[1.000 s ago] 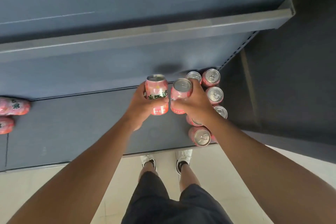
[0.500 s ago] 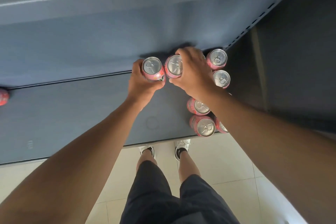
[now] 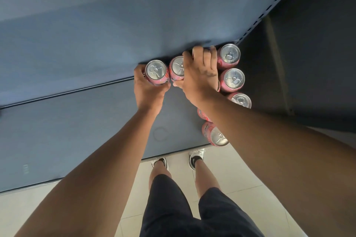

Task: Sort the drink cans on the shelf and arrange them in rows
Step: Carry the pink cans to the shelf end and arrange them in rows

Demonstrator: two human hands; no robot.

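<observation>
A silver-topped pink drink can point(image 3: 155, 69) is upright at the back of the grey shelf point(image 3: 77, 131), gripped by the curled fingers point(image 3: 139, 72) of the left hand point(image 3: 147, 91), just beside a matching can point(image 3: 176, 67) gripped by the right hand point(image 3: 200, 77), with more cans point(image 3: 232, 79) ranked at right.

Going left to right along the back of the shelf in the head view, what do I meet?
Along the back: first pink can in the left hand → second pink can → right hand → corner pink can.
</observation>
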